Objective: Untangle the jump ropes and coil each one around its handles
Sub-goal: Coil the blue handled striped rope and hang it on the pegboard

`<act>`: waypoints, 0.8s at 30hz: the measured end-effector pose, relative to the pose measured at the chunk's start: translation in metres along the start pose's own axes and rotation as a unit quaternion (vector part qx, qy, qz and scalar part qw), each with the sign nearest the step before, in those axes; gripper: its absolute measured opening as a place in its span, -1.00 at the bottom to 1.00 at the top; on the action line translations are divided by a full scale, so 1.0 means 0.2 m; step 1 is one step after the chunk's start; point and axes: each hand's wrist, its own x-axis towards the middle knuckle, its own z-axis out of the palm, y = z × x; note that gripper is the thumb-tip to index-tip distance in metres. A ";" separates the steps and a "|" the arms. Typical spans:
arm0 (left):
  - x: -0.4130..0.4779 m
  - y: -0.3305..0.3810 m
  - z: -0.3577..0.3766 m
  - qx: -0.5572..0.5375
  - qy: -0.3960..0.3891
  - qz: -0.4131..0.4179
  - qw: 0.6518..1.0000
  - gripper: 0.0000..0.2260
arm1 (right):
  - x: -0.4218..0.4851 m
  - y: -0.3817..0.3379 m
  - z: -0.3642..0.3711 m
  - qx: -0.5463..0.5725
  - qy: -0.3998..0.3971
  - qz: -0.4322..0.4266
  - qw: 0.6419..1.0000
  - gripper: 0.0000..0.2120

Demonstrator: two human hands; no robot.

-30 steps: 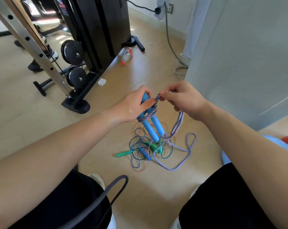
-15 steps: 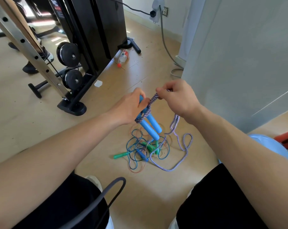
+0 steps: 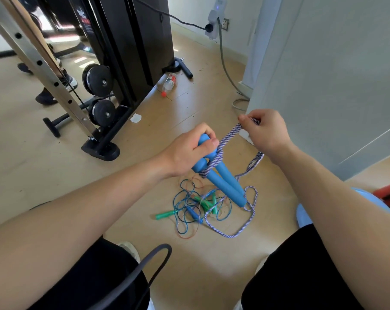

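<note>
Rope [image 3: 228, 136] with purple and white stripes wraps the blue handles [image 3: 223, 182]. Left hand [image 3: 189, 151] grips the handles. Right hand [image 3: 265, 130] pinches the rope.

No legible text: red sticker [image 3: 86, 20] on the black machine [image 3: 127, 41] and bottle label [image 3: 171, 79] too blurred.

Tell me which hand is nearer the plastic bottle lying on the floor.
Left. The left hand, gripping the blue handles, sits nearly straight back from the bottle; the right hand, pinching the striped rope, is farther off to its right.
</note>
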 end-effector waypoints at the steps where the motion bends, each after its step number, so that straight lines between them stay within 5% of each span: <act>1: 0.00 -0.02 -0.01 0.005 0.002 -0.012 1.000 -0.78 | 0.00 0.00 0.00 0.000 -0.004 -0.005 1.000 -0.71; 12: 0.03 -0.11 0.00 0.091 0.010 -0.100 0.991 -0.77 | -0.01 0.02 0.00 0.036 -0.042 -0.033 0.998 -0.74; 15: 0.02 -0.05 0.00 -0.045 0.000 -0.089 0.995 -0.74 | 0.02 0.08 -0.03 0.047 -0.045 -0.042 0.997 -0.73; 20: 0.05 0.08 -0.04 -0.250 0.128 -0.113 0.953 -0.83 | 0.02 0.17 0.05 -0.035 -0.132 -0.023 0.990 -0.73; 24: 0.09 0.05 -0.11 -0.253 0.266 -0.158 0.917 -0.75 | -0.17 0.06 0.26 -0.082 -0.216 -0.063 0.971 -0.70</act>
